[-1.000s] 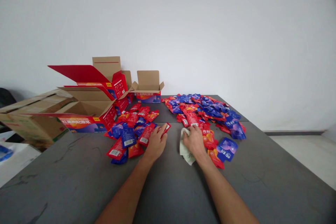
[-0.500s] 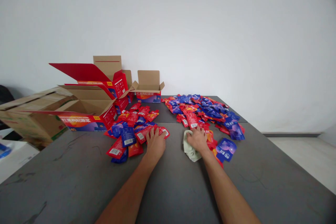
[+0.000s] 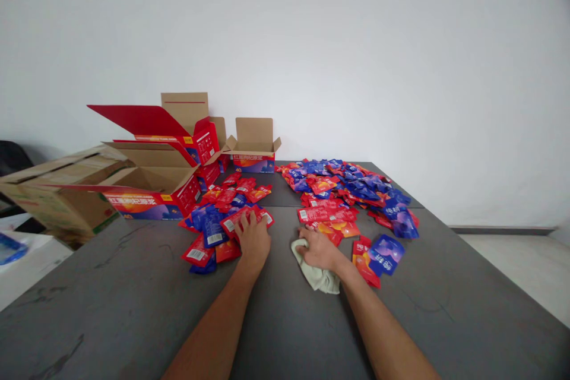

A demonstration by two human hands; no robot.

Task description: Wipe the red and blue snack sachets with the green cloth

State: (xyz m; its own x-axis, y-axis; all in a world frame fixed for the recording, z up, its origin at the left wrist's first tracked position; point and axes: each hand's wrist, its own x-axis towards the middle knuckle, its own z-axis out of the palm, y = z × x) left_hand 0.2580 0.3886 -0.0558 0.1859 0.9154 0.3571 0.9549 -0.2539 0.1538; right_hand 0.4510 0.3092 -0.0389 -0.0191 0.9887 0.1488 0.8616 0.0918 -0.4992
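My left hand (image 3: 255,241) is on the left pile, its fingers curled over red sachets (image 3: 235,221) with white barcode labels. Blue sachets (image 3: 214,230) and more red ones lie beside and beneath them. My right hand (image 3: 317,248) grips a pale green cloth (image 3: 321,279), which hangs crumpled on the tabletop below the palm. Just beyond its fingertips, red and orange sachets (image 3: 327,214) lie in a loose row. To its right, a blue sachet (image 3: 386,254) overlaps a red one (image 3: 365,264).
A large heap of red and blue sachets (image 3: 356,181) covers the table's far right. Open red cartons (image 3: 146,205) stand at the left, and another open carton (image 3: 253,163) is at the back. Brown cardboard boxes (image 3: 66,202) sit past the left edge of the dark table (image 3: 133,291).
My left hand has slid a little left, and red sachets shifted with it. My right hand has drawn the cloth left and nearer; red sachets beyond it now lie turned sideways.
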